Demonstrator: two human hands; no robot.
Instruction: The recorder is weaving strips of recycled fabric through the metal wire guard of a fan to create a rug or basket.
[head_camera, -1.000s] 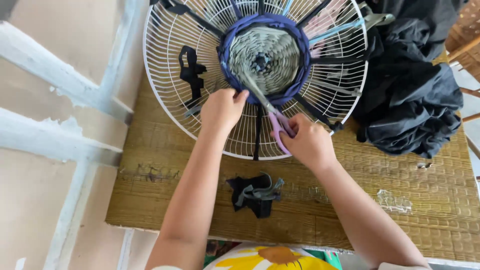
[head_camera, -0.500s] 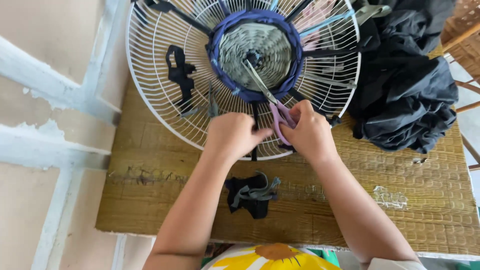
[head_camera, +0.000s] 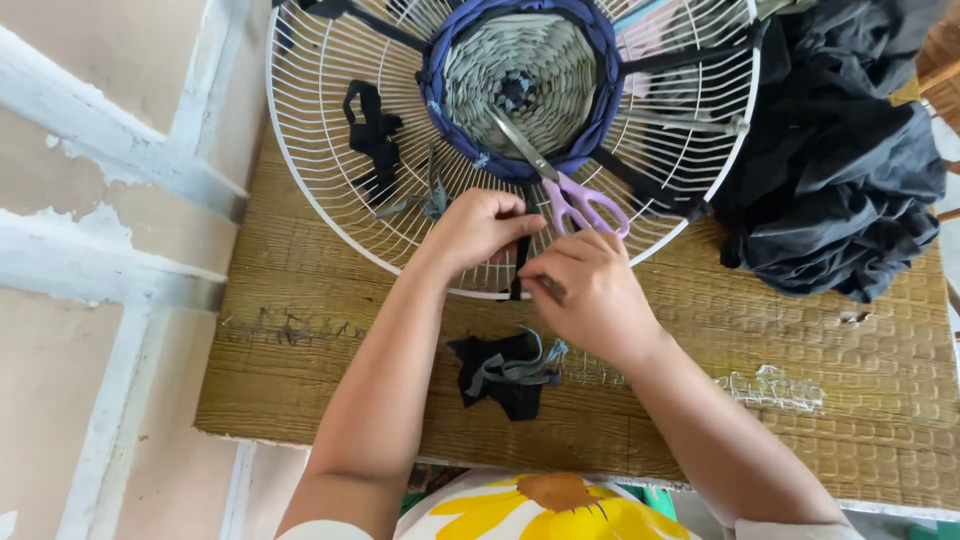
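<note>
Nearest, just below both hands: a small heap of black and grey fabric scraps on the woven-mat counter. Above it, right hand with fingers pressed together, pinching the lower end of a black fabric strip at the rim of the white wire fan guard; left hand curled shut on the same strip just above. Apparently tying or tightening the strip onto the rim; next, likely a firm pull and a knot. Just beyond the right fingertips, lilac-handled scissors, lying free on the wires. Farther up, the woven round; off right, dark cloth.
</note>
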